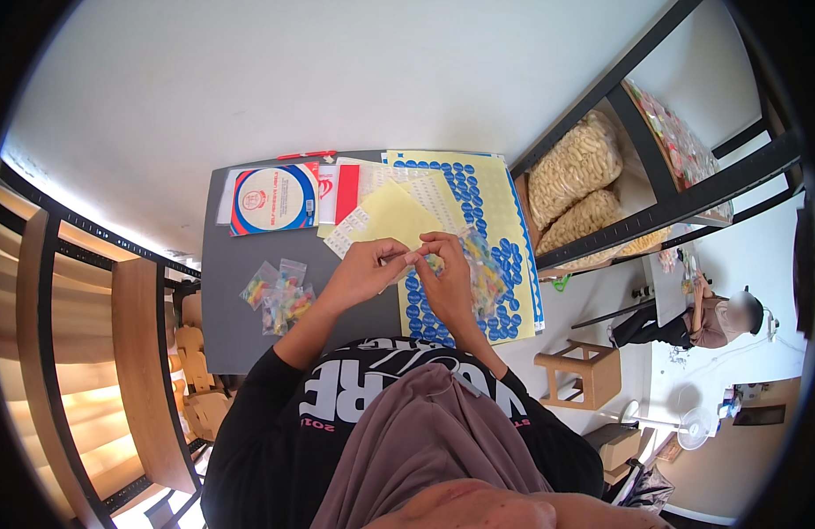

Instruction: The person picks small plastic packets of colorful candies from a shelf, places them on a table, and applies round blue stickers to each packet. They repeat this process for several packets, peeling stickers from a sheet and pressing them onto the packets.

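My left hand [373, 270] and my right hand [445, 279] meet fingertip to fingertip over the desk, pinching a small clear plastic bag [437, 263] with colourful contents. Fingers cover most of this bag. Under and beside my right hand, more bags of colourful pieces [488, 274] lie on a yellow sheet of round blue stickers [417, 325]. Just beyond my fingertips is a yellow label sheet [395, 210] with small white printed labels along one edge. Several filled zip bags [285, 301] form a small pile to the left of my left hand.
A self-adhesive label pack [275, 198], a red-and-white packet [347, 192] and a red pen [307, 155] lie along the grey desk's [248, 254] far side. Black-framed shelving [672, 202] at right holds large bags of pale snacks [574, 165]. Beyond are a stool [589, 377] and another person [708, 321].
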Motion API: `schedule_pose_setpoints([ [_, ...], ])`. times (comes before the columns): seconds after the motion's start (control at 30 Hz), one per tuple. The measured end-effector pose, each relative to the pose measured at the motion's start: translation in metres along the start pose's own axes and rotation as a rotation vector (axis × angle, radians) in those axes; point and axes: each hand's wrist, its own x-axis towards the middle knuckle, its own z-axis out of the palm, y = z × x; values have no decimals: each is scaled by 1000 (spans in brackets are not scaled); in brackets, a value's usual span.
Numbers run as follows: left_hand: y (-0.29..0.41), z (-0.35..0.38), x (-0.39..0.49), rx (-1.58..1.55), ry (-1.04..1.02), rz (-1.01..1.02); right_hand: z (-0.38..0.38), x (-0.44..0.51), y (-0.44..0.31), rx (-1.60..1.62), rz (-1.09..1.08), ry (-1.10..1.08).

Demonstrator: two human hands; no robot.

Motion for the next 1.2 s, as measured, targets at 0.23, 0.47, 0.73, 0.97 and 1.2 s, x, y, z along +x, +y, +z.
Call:
schedule_pose_setpoints([
  [0.23, -14, 6, 2, -11, -13, 64, -4, -5, 19, 154, 125, -1],
  [0.47, -32, 20, 7, 9, -14, 103, -4, -19, 39, 253, 437, -102],
  [0.73, -37, 45, 15, -17, -155, 14, -5, -42, 61, 188, 414, 2],
  [0.97, -67, 57, 25, 67, -160, 18, -6, -42, 57, 50, 401, 11],
  [1.2, -73, 31, 19, -102, -2, -48, -15, -25, 90, -89, 328, 159],
])
